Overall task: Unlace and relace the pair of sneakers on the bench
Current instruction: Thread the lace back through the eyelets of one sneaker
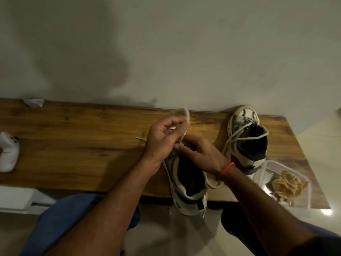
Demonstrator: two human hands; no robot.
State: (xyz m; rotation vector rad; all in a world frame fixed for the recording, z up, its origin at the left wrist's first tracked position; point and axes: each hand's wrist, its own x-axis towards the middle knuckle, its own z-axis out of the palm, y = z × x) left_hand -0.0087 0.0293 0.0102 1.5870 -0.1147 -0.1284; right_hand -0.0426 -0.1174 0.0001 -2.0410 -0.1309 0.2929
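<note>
Two worn white-and-dark sneakers stand on a wooden bench [73,145]. The near sneaker [188,189] sits at the bench's front edge, its heel overhanging toward me. My left hand [162,137] pinches its off-white lace [181,112], which loops up above my fingers; the lace's tip [140,139] pokes out to the left. My right hand [201,152] rests on the sneaker's tongue area and pinches the lace near the eyelets. The far sneaker [247,137] stands to the right, toe toward the wall, loosely laced.
A clear plastic tub [287,185] holding tan string-like material sits at the bench's right front corner. A white soft toy [8,152] lies at the left edge. Crumpled white paper [34,102] lies against the wall. My blue-clad knees are below the bench.
</note>
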